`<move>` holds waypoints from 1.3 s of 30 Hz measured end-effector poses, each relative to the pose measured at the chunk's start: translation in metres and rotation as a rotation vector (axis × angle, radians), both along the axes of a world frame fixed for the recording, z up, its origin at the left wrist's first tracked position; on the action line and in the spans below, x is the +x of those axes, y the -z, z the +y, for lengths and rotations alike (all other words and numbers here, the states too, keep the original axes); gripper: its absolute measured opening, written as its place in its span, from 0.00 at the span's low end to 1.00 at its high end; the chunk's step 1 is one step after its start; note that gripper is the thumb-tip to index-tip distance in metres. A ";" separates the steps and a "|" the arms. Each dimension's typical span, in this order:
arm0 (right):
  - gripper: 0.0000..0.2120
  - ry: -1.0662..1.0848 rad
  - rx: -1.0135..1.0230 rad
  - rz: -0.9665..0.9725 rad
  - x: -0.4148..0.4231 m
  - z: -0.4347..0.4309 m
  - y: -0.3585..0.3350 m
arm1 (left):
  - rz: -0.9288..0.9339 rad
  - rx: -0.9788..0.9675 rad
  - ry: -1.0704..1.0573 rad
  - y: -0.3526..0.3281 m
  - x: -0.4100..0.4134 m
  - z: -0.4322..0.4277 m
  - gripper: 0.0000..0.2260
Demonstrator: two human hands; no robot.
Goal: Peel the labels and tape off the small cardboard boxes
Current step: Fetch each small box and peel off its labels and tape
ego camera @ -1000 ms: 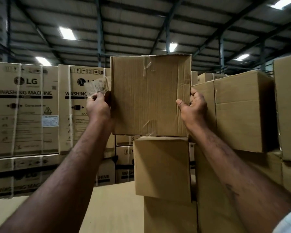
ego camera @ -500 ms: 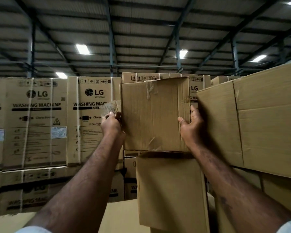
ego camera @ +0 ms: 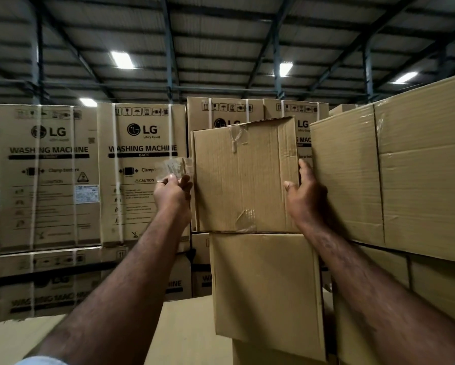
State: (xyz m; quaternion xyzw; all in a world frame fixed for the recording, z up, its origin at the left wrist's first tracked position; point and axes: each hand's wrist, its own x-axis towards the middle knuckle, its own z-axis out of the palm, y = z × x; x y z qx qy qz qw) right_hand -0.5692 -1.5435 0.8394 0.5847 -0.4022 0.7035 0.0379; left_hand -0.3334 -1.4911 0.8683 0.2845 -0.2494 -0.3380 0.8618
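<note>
Here, a small cardboard box (ego camera: pixel 243 177) rests atop a stack of boxes (ego camera: pixel 266 285). The right hand (ego camera: pixel 304 196) grips its right edge to steady it. The left hand (ego camera: pixel 172 192) pinches a wad of peeled tape (ego camera: pixel 173 165) beside it. Tape scraps (ego camera: pixel 245 219) cling to its face.

Big boxes (ego camera: pixel 418 180) are crowding the small box (ego camera: pixel 245 177) on its right, leaving a narrow gap. Open room is lying to its left, washing machine cartons (ego camera: pixel 142 175) standing farther back.
</note>
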 end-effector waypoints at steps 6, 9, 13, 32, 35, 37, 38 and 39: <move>0.19 0.153 -0.138 0.156 0.000 0.029 0.000 | -0.297 0.090 -0.131 0.026 0.002 0.051 0.09; 0.13 0.105 -0.234 0.291 0.012 0.066 -0.008 | -0.461 0.109 -0.099 0.042 -0.006 0.083 0.11; 0.13 -0.240 -0.071 0.480 0.032 0.120 -0.020 | -0.639 0.112 -0.033 0.050 -0.015 0.119 0.08; 0.03 -0.484 0.645 -0.039 -0.016 0.331 0.145 | -0.629 0.131 0.597 0.184 -0.089 0.257 0.04; 0.03 -0.381 0.711 -0.218 -0.045 0.374 0.187 | -0.607 0.148 0.718 0.223 -0.131 0.282 0.04; 0.05 -0.265 0.767 -0.314 -0.072 0.408 0.216 | -0.603 0.160 0.812 0.254 -0.165 0.302 0.03; 0.07 -0.211 0.793 -0.354 -0.087 0.426 0.231 | -0.589 0.166 0.881 0.271 -0.184 0.314 0.03; 0.07 -0.151 0.813 -0.386 -0.101 0.446 0.245 | -0.577 0.177 0.965 0.287 -0.202 0.328 0.03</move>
